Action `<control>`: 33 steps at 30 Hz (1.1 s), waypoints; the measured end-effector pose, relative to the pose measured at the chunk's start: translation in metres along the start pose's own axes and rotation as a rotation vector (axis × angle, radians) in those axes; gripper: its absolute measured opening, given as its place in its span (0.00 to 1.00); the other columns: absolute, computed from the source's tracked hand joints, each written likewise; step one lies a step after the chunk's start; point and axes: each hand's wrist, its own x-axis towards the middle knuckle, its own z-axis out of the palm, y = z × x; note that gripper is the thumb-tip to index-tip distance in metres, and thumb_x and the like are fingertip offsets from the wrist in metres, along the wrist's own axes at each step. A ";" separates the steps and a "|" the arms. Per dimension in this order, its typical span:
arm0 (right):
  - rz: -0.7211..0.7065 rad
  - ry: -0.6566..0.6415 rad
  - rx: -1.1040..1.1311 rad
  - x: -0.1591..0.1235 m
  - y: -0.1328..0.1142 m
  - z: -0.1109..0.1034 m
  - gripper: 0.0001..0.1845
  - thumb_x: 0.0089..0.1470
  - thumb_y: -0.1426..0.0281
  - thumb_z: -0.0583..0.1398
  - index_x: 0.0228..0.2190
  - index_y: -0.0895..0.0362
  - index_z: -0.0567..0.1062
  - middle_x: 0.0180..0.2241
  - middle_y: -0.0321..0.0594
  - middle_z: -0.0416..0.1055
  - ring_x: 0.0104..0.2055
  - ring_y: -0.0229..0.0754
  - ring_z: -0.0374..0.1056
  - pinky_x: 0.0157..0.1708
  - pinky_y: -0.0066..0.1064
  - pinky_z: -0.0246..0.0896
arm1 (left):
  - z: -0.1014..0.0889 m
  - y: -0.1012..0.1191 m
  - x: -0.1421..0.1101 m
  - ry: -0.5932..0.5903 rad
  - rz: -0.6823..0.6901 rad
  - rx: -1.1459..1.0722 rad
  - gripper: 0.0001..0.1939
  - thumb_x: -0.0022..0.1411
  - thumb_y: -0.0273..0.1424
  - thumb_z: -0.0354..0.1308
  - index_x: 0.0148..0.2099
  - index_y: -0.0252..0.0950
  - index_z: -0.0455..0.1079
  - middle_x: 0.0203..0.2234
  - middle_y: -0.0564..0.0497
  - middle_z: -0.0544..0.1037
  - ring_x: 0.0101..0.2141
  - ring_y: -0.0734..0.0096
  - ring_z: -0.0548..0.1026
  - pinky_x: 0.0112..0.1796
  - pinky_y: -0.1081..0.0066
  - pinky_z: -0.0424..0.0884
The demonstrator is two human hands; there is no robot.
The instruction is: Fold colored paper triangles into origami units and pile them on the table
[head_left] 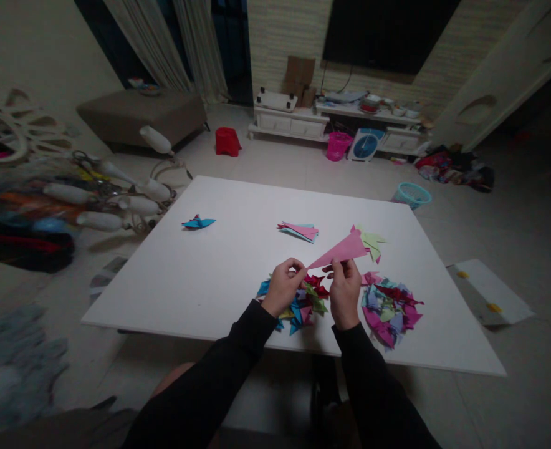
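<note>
A folded pink origami paper (343, 248), long and tapering to a point on the left, is held above the white table (238, 206). My left hand (283, 285) pinches its narrow tip. Lower on its wider part, my right hand (345, 292) grips the edge between thumb and fingers. Beneath my hands lies a pile of folded paper pieces (298, 312) in blue, red and green, partly hidden. To the right of my right hand sits another pile of folded paper pieces (390, 308), mostly pink, lilac and pale green.
Narrow folded papers (300, 231) lie stacked mid-table, with pale green folded paper (373, 240) behind the held piece. Blue folded pieces (199, 222) rest at the far left. A lamp with white shades (138, 204) stands against the table's left side; a teal basket (412, 195) sits beyond the right corner.
</note>
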 end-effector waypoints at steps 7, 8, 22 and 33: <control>-0.005 -0.006 0.001 0.000 -0.002 0.000 0.14 0.59 0.59 0.59 0.29 0.55 0.69 0.25 0.34 0.70 0.27 0.38 0.66 0.29 0.30 0.58 | 0.000 0.000 -0.001 -0.007 -0.002 -0.005 0.11 0.57 0.37 0.62 0.33 0.35 0.66 0.17 0.56 0.71 0.19 0.75 0.71 0.23 0.78 0.63; -0.007 -0.004 -0.002 0.000 -0.002 0.000 0.14 0.59 0.59 0.59 0.29 0.55 0.69 0.25 0.34 0.70 0.27 0.38 0.66 0.29 0.31 0.58 | 0.000 0.000 0.000 -0.009 -0.001 -0.004 0.11 0.57 0.37 0.61 0.33 0.35 0.66 0.17 0.56 0.71 0.19 0.75 0.71 0.23 0.78 0.63; -0.007 -0.006 0.009 0.000 0.000 0.000 0.15 0.59 0.58 0.59 0.28 0.55 0.69 0.25 0.33 0.70 0.27 0.38 0.66 0.30 0.30 0.59 | -0.001 -0.005 0.000 -0.022 0.012 0.007 0.07 0.57 0.34 0.59 0.34 0.35 0.67 0.16 0.56 0.72 0.19 0.75 0.71 0.23 0.78 0.64; -0.002 0.004 0.008 0.000 0.000 0.001 0.15 0.58 0.57 0.59 0.29 0.55 0.69 0.25 0.34 0.70 0.27 0.38 0.66 0.30 0.31 0.59 | 0.000 -0.002 0.000 -0.012 -0.004 -0.013 0.09 0.56 0.35 0.60 0.34 0.35 0.67 0.16 0.56 0.71 0.19 0.74 0.71 0.23 0.77 0.64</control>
